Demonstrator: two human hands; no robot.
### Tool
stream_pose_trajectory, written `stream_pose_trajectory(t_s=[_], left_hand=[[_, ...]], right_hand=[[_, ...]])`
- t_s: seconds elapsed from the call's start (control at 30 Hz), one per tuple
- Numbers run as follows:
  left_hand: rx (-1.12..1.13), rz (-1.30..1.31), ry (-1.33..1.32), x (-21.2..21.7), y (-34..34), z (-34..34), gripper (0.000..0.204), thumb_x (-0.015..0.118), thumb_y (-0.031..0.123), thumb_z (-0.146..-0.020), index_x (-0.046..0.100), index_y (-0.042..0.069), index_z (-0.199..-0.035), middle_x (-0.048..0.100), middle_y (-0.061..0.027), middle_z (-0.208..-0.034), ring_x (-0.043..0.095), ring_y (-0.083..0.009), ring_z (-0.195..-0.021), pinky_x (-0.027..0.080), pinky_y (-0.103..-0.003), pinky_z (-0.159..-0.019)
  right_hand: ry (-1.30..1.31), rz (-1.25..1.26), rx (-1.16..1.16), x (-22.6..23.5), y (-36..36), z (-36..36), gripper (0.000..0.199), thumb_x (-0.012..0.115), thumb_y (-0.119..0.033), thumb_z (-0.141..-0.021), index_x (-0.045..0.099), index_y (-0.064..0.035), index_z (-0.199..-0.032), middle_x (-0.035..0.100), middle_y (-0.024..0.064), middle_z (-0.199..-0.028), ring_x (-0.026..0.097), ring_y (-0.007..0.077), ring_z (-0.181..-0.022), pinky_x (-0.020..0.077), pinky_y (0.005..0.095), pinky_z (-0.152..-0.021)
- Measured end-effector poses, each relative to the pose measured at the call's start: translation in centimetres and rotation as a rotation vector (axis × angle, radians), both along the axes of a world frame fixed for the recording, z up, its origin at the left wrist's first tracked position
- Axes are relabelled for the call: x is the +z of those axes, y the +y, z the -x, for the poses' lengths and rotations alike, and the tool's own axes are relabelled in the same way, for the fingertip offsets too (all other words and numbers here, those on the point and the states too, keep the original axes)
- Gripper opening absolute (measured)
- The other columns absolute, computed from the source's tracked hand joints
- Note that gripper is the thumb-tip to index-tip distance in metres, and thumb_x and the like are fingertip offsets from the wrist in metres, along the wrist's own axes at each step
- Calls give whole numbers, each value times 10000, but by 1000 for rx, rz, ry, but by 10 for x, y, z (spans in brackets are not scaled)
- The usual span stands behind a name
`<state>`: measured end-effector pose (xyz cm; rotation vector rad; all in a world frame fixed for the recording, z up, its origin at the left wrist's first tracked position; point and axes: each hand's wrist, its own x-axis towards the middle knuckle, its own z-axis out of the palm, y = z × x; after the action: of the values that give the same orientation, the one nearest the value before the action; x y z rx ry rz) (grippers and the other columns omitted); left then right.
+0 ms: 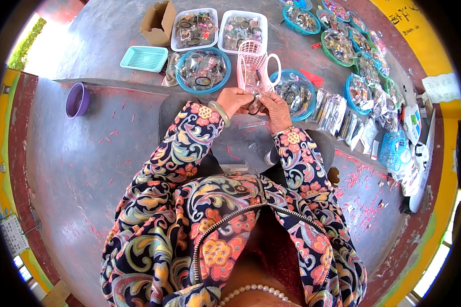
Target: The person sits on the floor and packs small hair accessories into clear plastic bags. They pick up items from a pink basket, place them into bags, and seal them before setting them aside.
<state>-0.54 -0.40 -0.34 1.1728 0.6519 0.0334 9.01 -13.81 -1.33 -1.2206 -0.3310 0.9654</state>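
Note:
My left hand (234, 99) and my right hand (272, 106) meet just below a pink plastic basket (252, 64) with a white handle. Both pinch a small clear packet (254, 99) with a dark item inside; its exact kind is too small to tell. A pale green bangle (219, 112) rings my left wrist. Patterned floral sleeves cover both forearms. A blue-rimmed round tray (294, 92) of bagged small items lies right beside my right hand.
Several round and rectangular trays of bagged trinkets (203, 69) line the raised ledge, curving off to the right. A teal basket (144, 58), a cardboard box (159, 23) and a purple bowl (77, 100) sit left. Flat packets (338, 112) lie right. Pink scraps litter the grey floor.

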Motion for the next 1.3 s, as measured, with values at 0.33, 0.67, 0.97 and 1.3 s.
stream_pose_trajectory(t_s=[0.33,0.67,0.97,1.3], left_hand=[[-45,17,-6,2,-2,2,178,581,157,-784,583,1,-870,591,-48,-777,582,-115,-645,480,-224,-541],[84,20,-87,-10,1,-2,118,562,115,-797,580,1,-824,585,-37,-753,569,-108,-633,472,-215,-520],[-2,-33,-92,-9,4,-1,94,588,94,-773,577,3,-793,585,-39,-745,569,-104,-647,481,-225,-555],[34,202,-93,1,-2,0,122,571,110,-791,561,1,-845,598,-75,-783,599,-155,-650,502,-254,-585]], right_hand=[[-21,27,-69,-8,0,-1,189,567,-230,-803,597,-44,-798,552,-20,-623,477,46,-516,388,179,-492],[-29,74,-113,-7,1,0,204,550,-242,-812,590,-42,-815,536,-27,-630,465,39,-516,387,173,-489],[-9,52,-37,-10,0,-2,159,537,-191,-819,569,-35,-813,569,9,-653,510,66,-543,401,186,-516],[-78,15,-94,-14,3,4,150,496,-151,-844,543,-11,-818,543,13,-607,487,64,-514,391,184,-494]])
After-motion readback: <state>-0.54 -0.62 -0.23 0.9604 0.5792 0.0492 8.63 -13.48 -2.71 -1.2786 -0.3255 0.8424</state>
